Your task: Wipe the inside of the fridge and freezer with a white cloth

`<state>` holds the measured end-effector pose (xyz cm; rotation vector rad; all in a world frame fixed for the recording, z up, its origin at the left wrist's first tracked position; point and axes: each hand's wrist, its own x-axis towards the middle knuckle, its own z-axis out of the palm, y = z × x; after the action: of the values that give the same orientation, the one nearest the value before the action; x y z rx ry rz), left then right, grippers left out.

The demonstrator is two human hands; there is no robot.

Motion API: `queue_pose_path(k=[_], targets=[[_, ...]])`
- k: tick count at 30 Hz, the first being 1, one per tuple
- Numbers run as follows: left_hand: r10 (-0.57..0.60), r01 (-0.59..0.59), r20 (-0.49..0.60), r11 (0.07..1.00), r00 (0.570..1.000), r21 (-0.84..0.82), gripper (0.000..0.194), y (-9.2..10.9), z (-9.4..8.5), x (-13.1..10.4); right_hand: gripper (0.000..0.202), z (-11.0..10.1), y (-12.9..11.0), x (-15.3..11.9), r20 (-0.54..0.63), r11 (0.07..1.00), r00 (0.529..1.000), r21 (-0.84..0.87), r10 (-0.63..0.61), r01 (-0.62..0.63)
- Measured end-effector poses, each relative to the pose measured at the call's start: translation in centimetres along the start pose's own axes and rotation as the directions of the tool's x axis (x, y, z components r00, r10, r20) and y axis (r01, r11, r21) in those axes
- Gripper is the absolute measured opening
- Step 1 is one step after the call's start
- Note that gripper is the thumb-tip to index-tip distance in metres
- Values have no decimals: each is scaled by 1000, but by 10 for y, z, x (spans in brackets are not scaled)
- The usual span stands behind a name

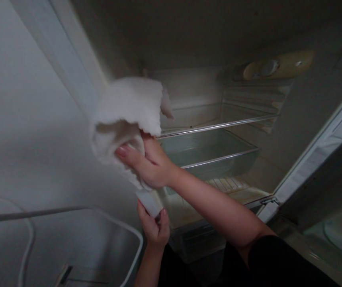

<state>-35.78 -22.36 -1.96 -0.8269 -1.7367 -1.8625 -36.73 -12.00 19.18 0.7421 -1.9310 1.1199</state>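
Observation:
My right hand (154, 165) is closed on a bunched white cloth (129, 101), its thumb pressed into the folds. The cloth hangs over the fingers in front of the upper left front edge of an open fridge (72, 59) and covers part of it. Lower down, my left hand (155, 227) grips the pale front edge of the fridge (149, 201) between thumb and fingers, just below the cloth. Inside the fridge, a glass shelf (221, 126) with a bright metal trim lies behind my right forearm.
Below that shelf sits a clear drawer (206, 147) with a glass cover. A yellowed control panel with a dial (270, 67) is on the right inner wall. The fridge door (323, 159) stands open at right. White cables (108, 215) hang at lower left.

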Motion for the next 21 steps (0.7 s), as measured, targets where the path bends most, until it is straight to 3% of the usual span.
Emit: queue_pose_path(k=[2,4,6,8,11,16,21], targets=[[45,-45,-18,999,999,18,80,-1,0,1,48,4,12,-37,28,994,998,-83,-63,65],[137,-136,-45,990,990,22,78,-3,1,3,45,7,29,-75,119,963,992,-261,-32,63],[205,-204,-62,979,977,25,83,-3,3,5,36,6,45,-105,219,889,972,-457,81,29],[180,-178,-70,984,981,28,87,0,5,7,28,1,57,-120,269,782,930,-623,252,-31],[69,-69,-58,997,996,19,85,9,7,8,24,-8,67,-121,203,610,894,-787,401,-95],[108,-108,-52,994,993,18,78,10,5,5,36,-12,70,-122,83,462,935,-882,344,-91],[94,-93,-48,995,994,20,83,-3,2,2,36,-37,75,-161,-111,305,938,-927,329,-217]])
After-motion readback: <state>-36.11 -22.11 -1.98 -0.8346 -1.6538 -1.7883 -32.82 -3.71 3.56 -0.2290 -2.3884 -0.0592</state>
